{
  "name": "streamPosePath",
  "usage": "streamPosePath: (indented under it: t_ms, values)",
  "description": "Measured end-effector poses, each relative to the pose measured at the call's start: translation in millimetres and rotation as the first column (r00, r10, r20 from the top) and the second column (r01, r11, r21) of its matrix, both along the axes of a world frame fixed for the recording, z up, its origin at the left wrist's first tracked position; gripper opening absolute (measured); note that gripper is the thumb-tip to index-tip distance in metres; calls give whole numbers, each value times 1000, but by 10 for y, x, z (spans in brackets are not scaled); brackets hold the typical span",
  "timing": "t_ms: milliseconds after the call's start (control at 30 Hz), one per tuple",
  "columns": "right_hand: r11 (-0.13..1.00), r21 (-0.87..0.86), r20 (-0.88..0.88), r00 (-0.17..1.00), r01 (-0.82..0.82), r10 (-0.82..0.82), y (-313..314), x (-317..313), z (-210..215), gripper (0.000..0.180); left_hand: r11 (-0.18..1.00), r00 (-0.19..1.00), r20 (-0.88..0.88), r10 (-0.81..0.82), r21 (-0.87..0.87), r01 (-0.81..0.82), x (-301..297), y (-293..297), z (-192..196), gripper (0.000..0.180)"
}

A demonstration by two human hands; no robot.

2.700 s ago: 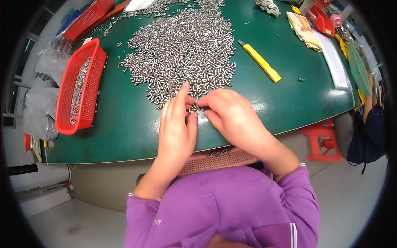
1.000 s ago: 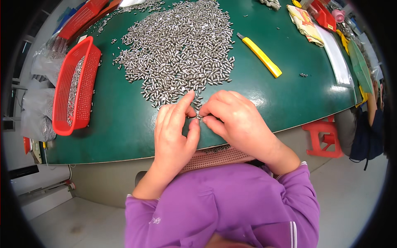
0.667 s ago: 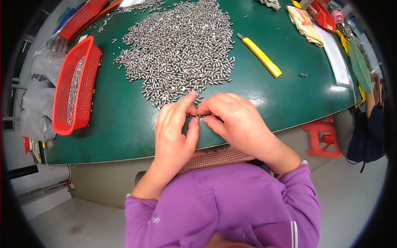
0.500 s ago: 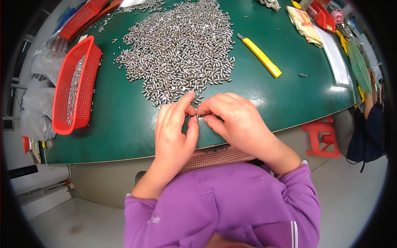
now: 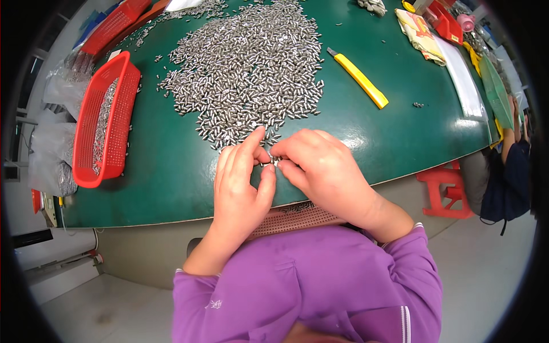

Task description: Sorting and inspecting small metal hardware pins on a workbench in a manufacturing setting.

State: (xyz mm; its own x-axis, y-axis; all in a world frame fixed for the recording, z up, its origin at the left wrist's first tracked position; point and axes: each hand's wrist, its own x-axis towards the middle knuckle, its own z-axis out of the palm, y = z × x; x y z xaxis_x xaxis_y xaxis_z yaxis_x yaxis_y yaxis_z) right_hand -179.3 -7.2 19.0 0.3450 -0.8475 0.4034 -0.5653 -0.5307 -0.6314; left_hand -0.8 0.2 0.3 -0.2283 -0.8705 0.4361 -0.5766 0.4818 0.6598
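A large heap of small, shiny, bullet-shaped metal pieces [image 5: 251, 68] covers the middle of the green table. At its near edge, my left hand [image 5: 240, 177] is bent inward, its forefinger raised toward the heap. Its thumb and a curled finger close around a tiny metal piece. Opposite it, my right hand [image 5: 326, 163] pinches at a few more metal pieces [image 5: 274, 160] with thumb and forefinger. The fingertips of both hands nearly meet there. Fingers partly cover these pieces, so their exact number cannot be made out.
A red perforated basket [image 5: 127, 114] with metal pieces stands at left. A yellow utility knife [image 5: 360, 80] lies right of the heap on the green table [image 5: 166, 188]. Below the table edge is a pinkish basket [image 5: 291, 220] of pieces. A red stool [image 5: 446, 191] stands at right.
My right hand has shifted slightly left, and its thumb and forefinger have moved a little apart. More metal pieces show between the fingertips. My left hand has barely moved.
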Motion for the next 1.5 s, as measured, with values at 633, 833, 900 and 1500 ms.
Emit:
streamPosePath:
  t_ms: [633,833,900,1500]
  values:
    - [997,18,49,997,-69,68,-44,-55,-14,14,998,999,-35,16,62,-14,13,12,24,64]
    - [999,39,-9,999,-35,36,-59,-23,30,17,997,998,-58,1,71,3,12,5,-2,64]
    - [998,49,-57,998,-39,42,-53,-14,43,18,997,998,-61,2,72,2,14,7,7,64]
    - [1000,22,-96,995,-21,23,-68,54,21,14,998,998,11,59,-13,-59,18,39,-26,61]
